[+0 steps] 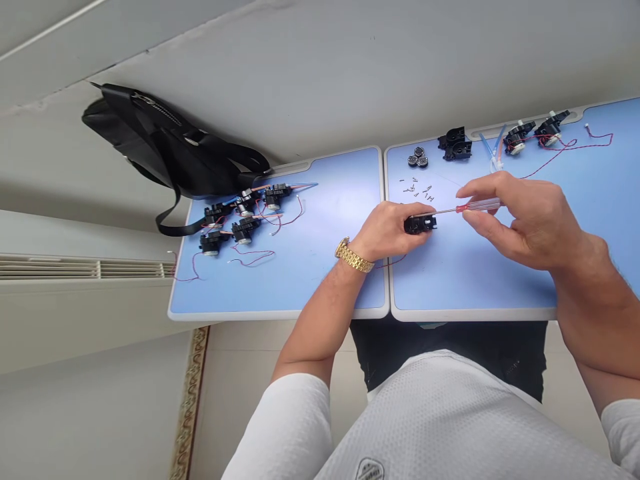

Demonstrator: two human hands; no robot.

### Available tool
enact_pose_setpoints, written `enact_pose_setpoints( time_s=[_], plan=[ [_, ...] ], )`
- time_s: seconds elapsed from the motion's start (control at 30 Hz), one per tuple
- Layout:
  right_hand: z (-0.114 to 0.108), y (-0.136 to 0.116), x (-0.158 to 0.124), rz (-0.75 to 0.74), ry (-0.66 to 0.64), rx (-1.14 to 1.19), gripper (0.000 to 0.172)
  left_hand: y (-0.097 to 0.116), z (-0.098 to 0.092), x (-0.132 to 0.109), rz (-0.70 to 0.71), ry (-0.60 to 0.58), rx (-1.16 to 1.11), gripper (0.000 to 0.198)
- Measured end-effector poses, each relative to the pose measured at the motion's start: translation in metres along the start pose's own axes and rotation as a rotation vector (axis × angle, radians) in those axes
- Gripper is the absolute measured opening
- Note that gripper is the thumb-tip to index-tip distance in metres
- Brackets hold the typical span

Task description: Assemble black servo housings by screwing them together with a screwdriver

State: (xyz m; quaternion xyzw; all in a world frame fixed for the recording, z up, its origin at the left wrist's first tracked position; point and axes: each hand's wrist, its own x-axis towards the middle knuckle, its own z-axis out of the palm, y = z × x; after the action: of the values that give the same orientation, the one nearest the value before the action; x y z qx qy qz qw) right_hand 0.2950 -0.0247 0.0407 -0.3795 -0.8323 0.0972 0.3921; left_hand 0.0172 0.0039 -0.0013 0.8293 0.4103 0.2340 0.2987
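My left hand (390,230) is closed around a small black plastic housing (419,225), holding it just above or on the blue tabletop. A thin red wire trails out from under that wrist. Between the fingers of my right hand (525,217) is a screwdriver (480,205) with a clear, red-ended handle. Its shaft points left and the tip meets the upper right edge of the housing. Just beyond the housing lie several loose screws (420,189). Farther back sit three round black-and-silver parts (418,158) and black plastic shells (455,144).
Black assemblies with red wires (245,202) stand on the left table (330,280). Similar units (520,137) and blue and orange strips (493,152) lie at the right table's back edge. A black bag (175,147) leans on the wall. A seam divides the tables.
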Motion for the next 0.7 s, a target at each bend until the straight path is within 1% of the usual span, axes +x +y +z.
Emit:
enact_pose_setpoints(
  time_s=[0.1, 0.2, 0.23, 0.33, 0.4, 0.43, 0.47, 0.57, 0.63, 0.7],
  plan=[
    [0.001, -0.004, 0.001, -0.017, -0.002, 0.06, 0.014, -0.001, 0.001, 0.0, -0.006, -0.004, 0.01, 0.039],
    [0.003, -0.004, 0.0, -0.025, 0.022, 0.011, 0.011, -0.002, 0.002, 0.001, -0.008, -0.014, 0.028, 0.039],
    [0.003, -0.003, 0.0, -0.029, 0.029, -0.032, 0.014, -0.002, 0.002, 0.001, -0.006, -0.019, 0.033, 0.039],
    [0.004, 0.001, -0.001, -0.056, 0.043, -0.155, 0.032, -0.002, 0.001, 0.0, -0.002, -0.035, 0.028, 0.038],
    [0.004, 0.003, -0.001, -0.071, 0.045, -0.185, 0.04, -0.001, 0.001, 0.0, -0.005, -0.042, 0.01, 0.038],
    [0.003, 0.002, -0.001, -0.076, 0.048, -0.178, 0.039, 0.0, 0.001, 0.0, -0.008, -0.044, 0.002, 0.039],
    [0.003, 0.0, 0.0, -0.082, 0.051, -0.156, 0.035, 0.0, 0.001, -0.001, -0.011, -0.044, -0.003, 0.039],
    [0.0, -0.007, 0.002, -0.117, 0.02, -0.023, 0.015, 0.0, 0.001, -0.001, -0.014, -0.031, -0.007, 0.038],
    [0.0, -0.011, 0.003, -0.125, -0.013, 0.038, 0.015, 0.0, 0.002, 0.0, -0.011, -0.03, -0.005, 0.039],
    [0.001, -0.011, 0.002, -0.107, -0.008, 0.034, 0.011, 0.0, 0.002, 0.0, -0.01, -0.037, 0.002, 0.04]
  ],
)
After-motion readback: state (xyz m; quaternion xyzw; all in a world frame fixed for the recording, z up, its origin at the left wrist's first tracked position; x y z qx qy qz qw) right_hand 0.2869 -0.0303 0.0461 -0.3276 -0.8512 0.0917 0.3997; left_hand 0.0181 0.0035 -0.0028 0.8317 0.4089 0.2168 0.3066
